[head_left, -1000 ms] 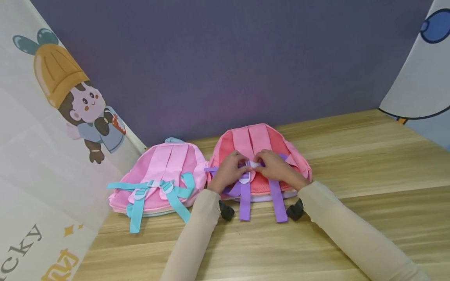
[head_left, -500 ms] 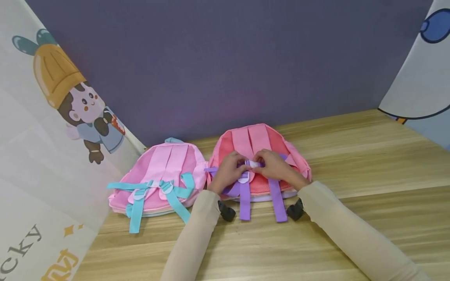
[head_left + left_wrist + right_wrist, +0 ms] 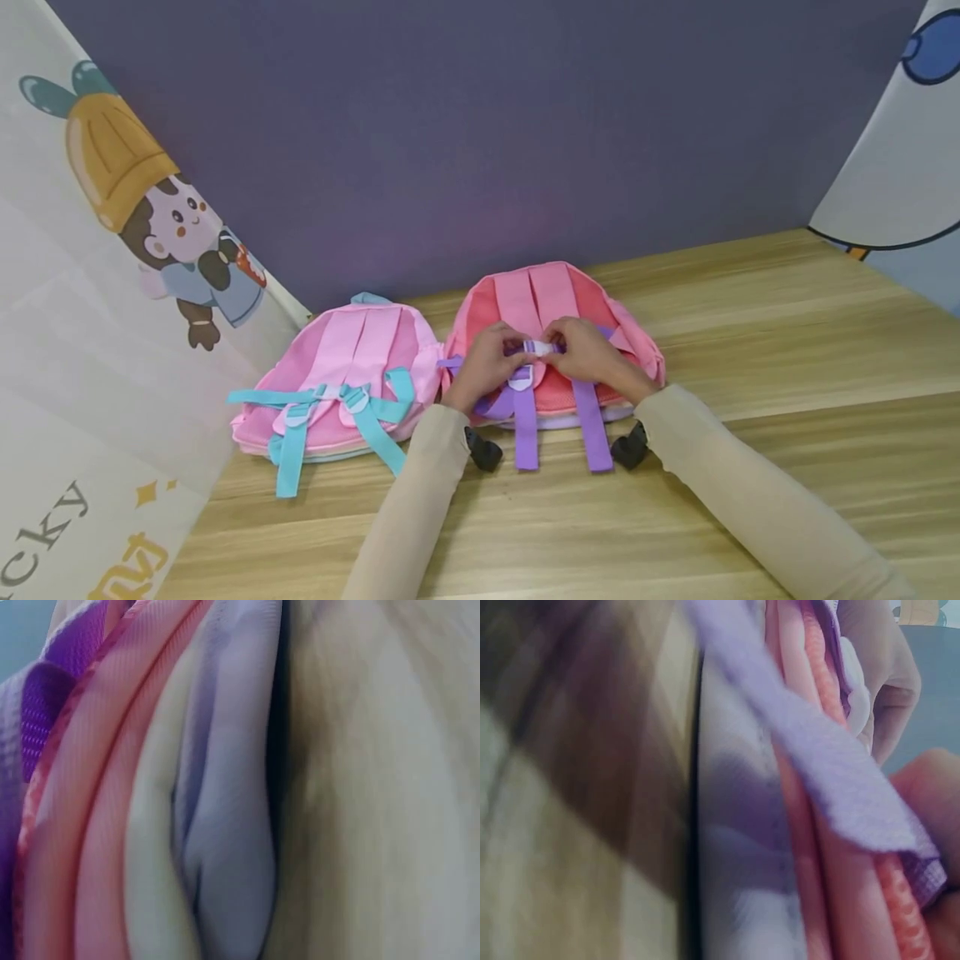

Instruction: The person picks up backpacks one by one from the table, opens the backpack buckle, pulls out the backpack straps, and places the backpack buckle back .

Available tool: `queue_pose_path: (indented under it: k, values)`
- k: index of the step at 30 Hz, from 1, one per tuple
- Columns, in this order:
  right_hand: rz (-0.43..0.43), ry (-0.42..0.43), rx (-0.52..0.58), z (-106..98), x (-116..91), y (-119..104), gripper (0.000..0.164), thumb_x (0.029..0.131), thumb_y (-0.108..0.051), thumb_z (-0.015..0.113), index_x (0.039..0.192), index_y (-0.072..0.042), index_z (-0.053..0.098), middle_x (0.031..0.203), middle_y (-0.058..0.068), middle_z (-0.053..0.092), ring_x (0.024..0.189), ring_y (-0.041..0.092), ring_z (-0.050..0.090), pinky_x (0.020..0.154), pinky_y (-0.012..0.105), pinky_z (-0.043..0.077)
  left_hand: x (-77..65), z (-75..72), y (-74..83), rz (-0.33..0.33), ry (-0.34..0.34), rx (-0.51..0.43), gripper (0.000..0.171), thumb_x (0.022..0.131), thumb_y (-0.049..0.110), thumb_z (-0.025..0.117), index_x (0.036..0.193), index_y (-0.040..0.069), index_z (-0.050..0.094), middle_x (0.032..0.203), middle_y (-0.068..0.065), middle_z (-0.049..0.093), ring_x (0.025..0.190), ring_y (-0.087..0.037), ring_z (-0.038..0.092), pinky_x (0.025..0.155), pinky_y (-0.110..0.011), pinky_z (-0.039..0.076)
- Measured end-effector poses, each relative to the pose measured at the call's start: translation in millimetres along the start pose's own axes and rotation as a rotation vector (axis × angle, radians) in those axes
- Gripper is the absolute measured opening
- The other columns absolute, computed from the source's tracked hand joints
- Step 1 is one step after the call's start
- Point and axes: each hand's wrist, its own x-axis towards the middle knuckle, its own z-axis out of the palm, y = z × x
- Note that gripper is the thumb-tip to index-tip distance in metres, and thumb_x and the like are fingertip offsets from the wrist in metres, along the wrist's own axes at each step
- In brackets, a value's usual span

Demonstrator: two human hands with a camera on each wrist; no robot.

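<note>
A coral-pink backpack [image 3: 551,300] lies with its shoulder straps up. Over its middle, my left hand [image 3: 489,360] and right hand [image 3: 588,354] pinch a white buckle [image 3: 538,348] on purple webbing from either side. Fingers partly cover the buckle's ends. Purple strap tails [image 3: 594,429] hang over the bag's lower edge onto the table. In the left wrist view, the bag's layered pink and lilac side [image 3: 232,765] fills the left part, but the hand is out of sight. A purple strap [image 3: 817,757] crosses the right wrist view, with part of my right hand [image 3: 937,795] at the edge.
A lighter pink backpack [image 3: 337,367] with turquoise straps [image 3: 378,429] lies against the left side of the coral one. Both rest on a wood-grain table [image 3: 750,350] before a dark partition [image 3: 495,142]. A printed white panel [image 3: 90,333] stands at the left.
Both hands stay almost in place, still pinching the buckle. Slightly more of the white buckle shows between the fingers now. The backpacks have not moved.
</note>
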Motion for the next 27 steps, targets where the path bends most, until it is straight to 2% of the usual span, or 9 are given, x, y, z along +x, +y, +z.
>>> queue_pose_path:
  k: [4,7,12,18,27]
  values:
    - [0.003,0.042,0.109,-0.4,0.5,2.7,0.014,0.073,-0.008,0.073,0.084,-0.001,0.068,0.077,0.008,0.065,0.070,0.016,0.056,0.066,0.028,0.047,0.2,1.0,2.0,0.022,0.014,0.012,0.023,0.081,0.019,0.076,0.097,0.003,0.074,0.088,-0.007,0.064,0.081,-0.015,0.056,0.073,-0.022,0.046]
    - [-0.025,0.091,0.160,-0.5,0.2,3.3,0.013,0.069,-0.008,0.075,0.079,-0.001,0.070,0.072,0.006,0.066,0.066,0.013,0.056,0.061,0.025,0.046,0.7,1.5,2.3,0.033,0.023,0.017,0.023,0.081,0.020,0.076,0.096,0.003,0.074,0.087,-0.007,0.064,0.080,-0.015,0.056,0.071,-0.021,0.046]
    - [-0.020,0.126,0.158,0.9,-0.1,4.9,0.014,0.067,-0.008,0.076,0.078,-0.001,0.072,0.071,0.006,0.068,0.067,0.013,0.059,0.062,0.026,0.048,1.2,2.8,1.9,0.028,0.016,0.026,0.023,0.081,0.020,0.076,0.097,0.004,0.074,0.088,-0.007,0.064,0.081,-0.015,0.056,0.071,-0.021,0.046]
    - [0.036,0.115,0.140,0.6,0.2,6.7,0.017,0.068,-0.007,0.078,0.082,0.002,0.072,0.077,0.012,0.070,0.071,0.016,0.061,0.065,0.026,0.049,2.3,3.9,2.1,0.032,0.002,0.033,0.022,0.082,0.019,0.075,0.098,0.004,0.074,0.090,-0.008,0.065,0.083,-0.016,0.059,0.073,-0.022,0.047]
    - [0.049,0.115,0.127,-0.9,-0.4,5.4,0.018,0.069,-0.009,0.078,0.082,0.001,0.072,0.079,0.012,0.071,0.071,0.017,0.061,0.065,0.028,0.049,0.9,4.3,0.7,0.026,0.028,0.003,0.022,0.081,0.017,0.076,0.097,0.003,0.075,0.089,-0.009,0.066,0.081,-0.017,0.058,0.071,-0.022,0.047]
